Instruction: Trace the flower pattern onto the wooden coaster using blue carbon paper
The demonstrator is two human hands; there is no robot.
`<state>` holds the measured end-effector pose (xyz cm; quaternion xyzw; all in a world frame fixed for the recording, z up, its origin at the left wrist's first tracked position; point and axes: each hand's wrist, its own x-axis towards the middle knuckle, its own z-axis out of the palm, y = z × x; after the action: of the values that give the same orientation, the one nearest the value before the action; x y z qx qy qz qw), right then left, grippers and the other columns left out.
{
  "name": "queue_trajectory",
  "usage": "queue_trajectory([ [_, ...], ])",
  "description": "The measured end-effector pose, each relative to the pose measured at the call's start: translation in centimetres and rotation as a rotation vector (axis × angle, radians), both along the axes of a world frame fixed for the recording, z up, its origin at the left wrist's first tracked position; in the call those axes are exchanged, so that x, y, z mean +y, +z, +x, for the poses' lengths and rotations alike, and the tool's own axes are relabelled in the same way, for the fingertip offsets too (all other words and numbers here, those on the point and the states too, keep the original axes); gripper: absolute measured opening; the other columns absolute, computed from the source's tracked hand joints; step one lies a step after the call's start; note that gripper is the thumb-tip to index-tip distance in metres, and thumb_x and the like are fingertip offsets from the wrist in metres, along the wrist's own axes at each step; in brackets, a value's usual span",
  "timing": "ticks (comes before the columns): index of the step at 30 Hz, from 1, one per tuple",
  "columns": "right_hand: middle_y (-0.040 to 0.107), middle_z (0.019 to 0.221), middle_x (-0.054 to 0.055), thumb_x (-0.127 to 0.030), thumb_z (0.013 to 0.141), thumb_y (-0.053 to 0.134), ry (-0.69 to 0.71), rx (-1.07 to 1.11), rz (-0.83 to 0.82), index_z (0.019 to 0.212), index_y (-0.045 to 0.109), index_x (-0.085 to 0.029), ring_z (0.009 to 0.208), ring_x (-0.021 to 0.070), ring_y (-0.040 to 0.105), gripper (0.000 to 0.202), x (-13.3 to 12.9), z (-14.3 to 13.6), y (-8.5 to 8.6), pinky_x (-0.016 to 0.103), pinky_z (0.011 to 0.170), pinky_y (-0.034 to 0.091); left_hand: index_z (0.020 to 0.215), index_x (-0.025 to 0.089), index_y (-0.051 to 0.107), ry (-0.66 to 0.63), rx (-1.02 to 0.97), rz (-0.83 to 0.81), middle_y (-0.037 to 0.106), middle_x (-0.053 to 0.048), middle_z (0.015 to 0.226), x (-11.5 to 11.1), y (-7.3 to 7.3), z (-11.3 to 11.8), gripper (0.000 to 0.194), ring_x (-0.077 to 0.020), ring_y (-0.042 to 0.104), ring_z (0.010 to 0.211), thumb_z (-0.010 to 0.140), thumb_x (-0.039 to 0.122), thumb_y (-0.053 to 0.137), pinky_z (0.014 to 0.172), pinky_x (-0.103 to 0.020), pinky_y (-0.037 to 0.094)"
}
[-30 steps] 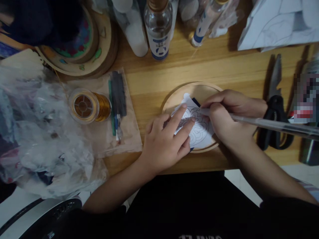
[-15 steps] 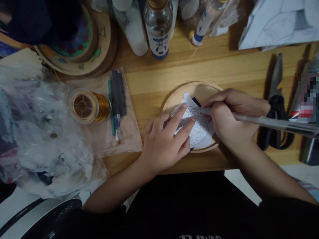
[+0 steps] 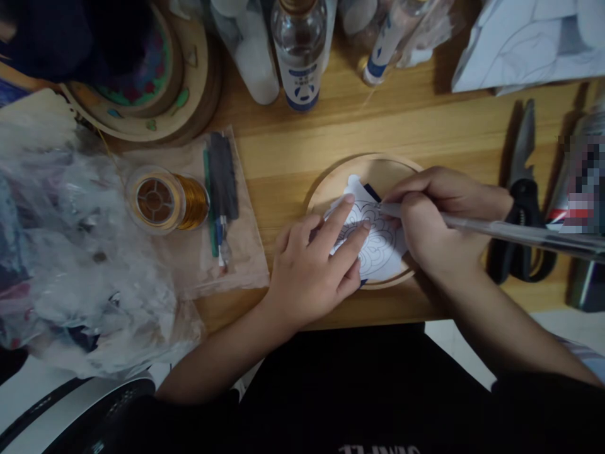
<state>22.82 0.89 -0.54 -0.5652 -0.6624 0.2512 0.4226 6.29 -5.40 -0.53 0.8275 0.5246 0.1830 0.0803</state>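
Note:
A white paper (image 3: 378, 265) printed with a flower-like line pattern lies on a round wooden plate (image 3: 326, 186). Something dark blue (image 3: 372, 192) peeks out from beneath the paper's edges. My left hand (image 3: 314, 271) rests on the paper, fingers spread, index and middle fingertips pressing it down. In my right hand (image 3: 437, 221) a clear-barrelled pen (image 3: 515, 232) is gripped, its tip touching or almost touching the upper part of the pattern. The pen's back end points to the right.
Black-handled scissors (image 3: 522, 202) lie right of my right hand. On the left are a spool of golden wire (image 3: 172, 200), slim tools (image 3: 221, 195) and crumpled plastic bags (image 3: 94, 265). Bottles (image 3: 302, 63) stand at the back, near stacked round wooden pieces (image 3: 201, 94) and folded paper (image 3: 524, 50).
The pen tip has barely shifted on the pattern. Both hands keep their places, and the whole view has moved very slightly.

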Motion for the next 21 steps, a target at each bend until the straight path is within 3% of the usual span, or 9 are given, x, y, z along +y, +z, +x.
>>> queue_trajectory([
  [21, 0.061, 0.056, -0.005, -0.005, 0.071, 0.053, -0.008, 0.016, -0.033, 0.063, 0.067, -0.02, 0.047, 0.0088, 0.055, 0.021, -0.17, 0.08, 0.13, 0.022, 0.048, 0.043, 0.119, 0.024, 0.067, -0.001, 0.008, -0.005, 0.06, -0.005, 0.138, 0.0, 0.1, -0.03, 0.034, -0.0259, 0.054, 0.099, 0.087, 0.029, 0.059, 0.085, -0.038, 0.042],
])
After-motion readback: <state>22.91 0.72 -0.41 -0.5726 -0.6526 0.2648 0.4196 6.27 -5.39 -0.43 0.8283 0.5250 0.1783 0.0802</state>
